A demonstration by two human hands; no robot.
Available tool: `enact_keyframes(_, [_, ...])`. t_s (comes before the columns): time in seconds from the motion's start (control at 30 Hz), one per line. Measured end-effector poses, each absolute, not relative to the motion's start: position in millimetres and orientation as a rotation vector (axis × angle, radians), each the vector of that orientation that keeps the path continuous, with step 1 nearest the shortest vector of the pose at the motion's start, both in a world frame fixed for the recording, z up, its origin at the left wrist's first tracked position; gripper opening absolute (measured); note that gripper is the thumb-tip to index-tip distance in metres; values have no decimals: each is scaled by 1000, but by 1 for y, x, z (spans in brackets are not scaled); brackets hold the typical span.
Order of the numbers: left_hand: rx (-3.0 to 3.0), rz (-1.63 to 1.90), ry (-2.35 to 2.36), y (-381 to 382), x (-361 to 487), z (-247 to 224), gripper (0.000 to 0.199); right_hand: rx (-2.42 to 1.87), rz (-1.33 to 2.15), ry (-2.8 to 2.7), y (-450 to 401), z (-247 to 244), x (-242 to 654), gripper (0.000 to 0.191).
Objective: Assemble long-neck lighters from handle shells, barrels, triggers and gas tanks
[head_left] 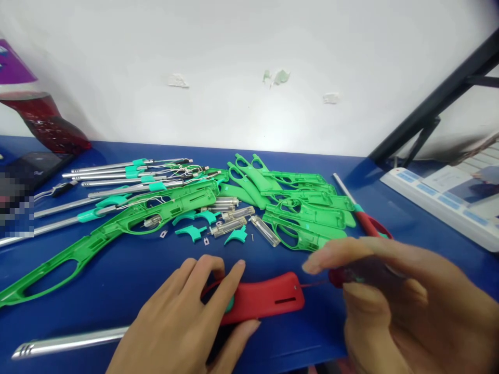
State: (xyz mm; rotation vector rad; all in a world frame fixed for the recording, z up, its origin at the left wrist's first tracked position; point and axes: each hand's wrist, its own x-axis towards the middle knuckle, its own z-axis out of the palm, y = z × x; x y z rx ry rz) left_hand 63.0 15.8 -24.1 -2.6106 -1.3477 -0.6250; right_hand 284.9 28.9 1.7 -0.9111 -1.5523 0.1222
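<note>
The red lighter (268,297) lies flat on the blue desk (97,291), close to the near edge, its silver tube (74,340) pointing left and its handle end to the right. The left hand (187,311) clasps it from above, fingers bent over the far side, thumb along the near edge. The right hand (421,301) pinches a dark screwdriver (368,274) between thumb and fingers, the thin shaft aimed at a screw hole in the handle's end; whether the tip touches cannot be told. Beyond them lie green casings (249,192), metal tubes (47,227) with wires, clear fuel tanks (264,231), teal triggers (192,232) and, smallest, a loose screw (252,237). The step in hand seems to be screw work on the handle, either tightening or loosening. The next move likely calls for keeping the tip square in the hole and turning, while the clasp stops the handle from twisting.
</note>
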Motion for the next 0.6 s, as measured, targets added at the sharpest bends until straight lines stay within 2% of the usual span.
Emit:
enact_keyframes(0.1, [-2615, -635, -1315, 16, 62, -25, 49, -904, 77, -1513, 35, 7, 284, 20])
enact_keyframes(0.23, [-2578, -647, -1340, 15, 63, -25, 47, -729, -28, -1619, 42, 14, 292, 30])
enact_keyframes(0.37, [-2588, -647, -1372, 14, 64, -24, 44, -826, 28, -1655, 38, 16, 298, 15])
enact_keyframes(0.6, [-2598, -654, -1286, 18, 60, -25, 48, -866, 224, -1576, 32, 12, 285, 55])
